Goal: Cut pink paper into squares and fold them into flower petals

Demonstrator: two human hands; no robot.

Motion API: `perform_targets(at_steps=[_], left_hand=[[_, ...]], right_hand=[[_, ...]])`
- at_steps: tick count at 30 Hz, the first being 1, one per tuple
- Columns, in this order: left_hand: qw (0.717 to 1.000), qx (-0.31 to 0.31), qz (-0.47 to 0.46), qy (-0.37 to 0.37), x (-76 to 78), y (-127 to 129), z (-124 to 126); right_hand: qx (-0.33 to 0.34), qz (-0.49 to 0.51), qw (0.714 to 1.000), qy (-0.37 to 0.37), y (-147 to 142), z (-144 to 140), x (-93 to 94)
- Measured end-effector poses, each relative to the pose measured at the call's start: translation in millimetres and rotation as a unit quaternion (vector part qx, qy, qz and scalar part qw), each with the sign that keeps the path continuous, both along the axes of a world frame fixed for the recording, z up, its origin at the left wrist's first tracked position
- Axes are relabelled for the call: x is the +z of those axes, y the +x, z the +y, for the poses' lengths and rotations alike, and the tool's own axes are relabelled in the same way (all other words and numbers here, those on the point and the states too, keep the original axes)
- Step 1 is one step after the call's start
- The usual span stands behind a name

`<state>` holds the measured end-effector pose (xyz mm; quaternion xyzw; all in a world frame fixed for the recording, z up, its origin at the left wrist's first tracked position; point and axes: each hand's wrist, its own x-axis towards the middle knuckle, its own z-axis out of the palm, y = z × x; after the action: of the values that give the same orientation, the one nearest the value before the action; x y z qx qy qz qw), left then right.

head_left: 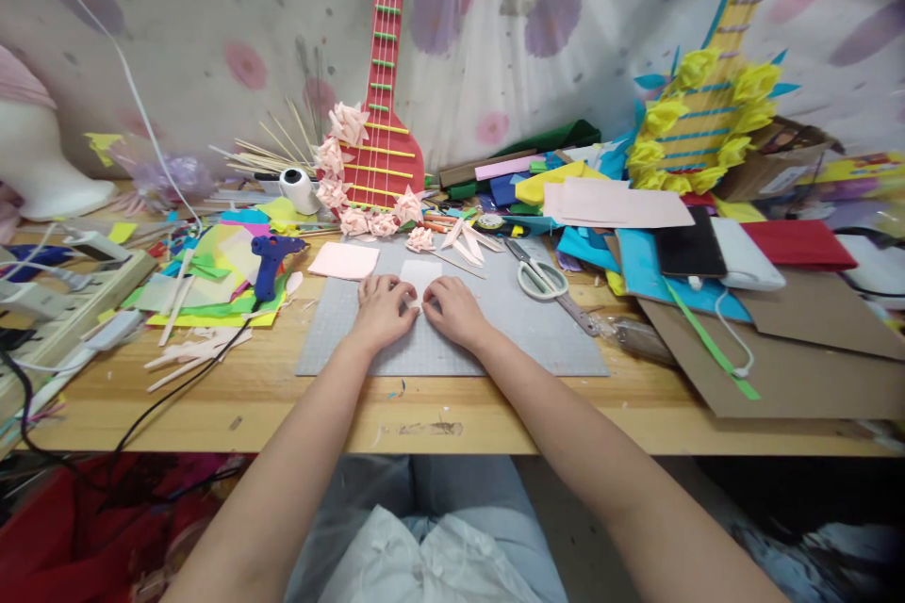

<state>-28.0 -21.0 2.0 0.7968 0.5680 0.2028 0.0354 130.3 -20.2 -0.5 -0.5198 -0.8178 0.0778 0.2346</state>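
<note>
My left hand (382,309) and my right hand (454,309) rest side by side on a grey cutting mat (509,339). Both press down on the near edge of a small pale pink paper piece (420,275); their fingertips nearly touch each other. A second pink paper square (344,260) lies on the mat to the left of the hands. Scissors with pale handles (544,281) lie to the right of my right hand.
A blue glue gun (272,259) sits on coloured paper sheets at left. A red cardboard guitar (384,104) with pink paper flowers leans at the back. Cardboard sheets (792,367), a yellow-flowered guitar (707,113) and paper piles fill the right. A power strip (63,301) lies far left.
</note>
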Motion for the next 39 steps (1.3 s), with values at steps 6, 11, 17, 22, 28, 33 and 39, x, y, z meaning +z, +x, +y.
perform_targets(at_steps=[6, 11, 17, 22, 28, 33, 39], left_hand=[[1.0, 0.009, -0.004, 0.012, -1.0, 2, 1], [1.0, 0.02, -0.021, -0.004, -2.1, 3, 3], [0.997, 0.059, -0.037, -0.016, -4.9, 6, 11], [0.995, 0.075, -0.052, -0.026, -4.3, 9, 14], [0.994, 0.075, -0.068, -0.044, -1.5, 7, 13], [0.994, 0.074, -0.069, -0.043, -3.4, 6, 15], [0.995, 0.073, -0.065, -0.03, -5.4, 5, 14]], right_hand=[[-0.053, -0.05, 0.997, 0.011, -11, -4, 4.6], [-0.059, -0.101, 0.992, 0.036, -16, -8, 5.4], [-0.059, -0.115, 0.991, 0.028, -16, -10, 6.1], [-0.062, -0.106, 0.992, 0.041, -16, -8, 3.4], [-0.081, -0.1, 0.991, 0.033, -19, -5, 3.2], [-0.075, -0.109, 0.991, 0.027, -20, -7, 4.7], [-0.072, -0.108, 0.991, 0.029, -20, -8, 3.5]])
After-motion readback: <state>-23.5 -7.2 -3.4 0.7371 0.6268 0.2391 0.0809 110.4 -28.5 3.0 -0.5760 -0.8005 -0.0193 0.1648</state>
